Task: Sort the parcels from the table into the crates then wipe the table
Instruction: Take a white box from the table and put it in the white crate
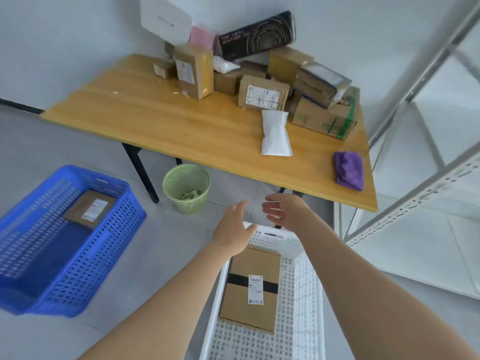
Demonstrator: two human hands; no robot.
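A pile of cardboard parcels and a white padded bag lie on the far right part of the wooden table. A purple cloth rests at the table's right front corner. The white crate on the floor below me holds one brown box with a black band. The blue crate at the left holds one flat box. My left hand and my right hand hover open above the white crate's far end, both holding nothing.
A green mesh waste bin stands on the floor under the table's front edge, between the two crates. A metal shelving rack rises at the right. A white box, a pink packet and a black box lean against the wall behind the pile.
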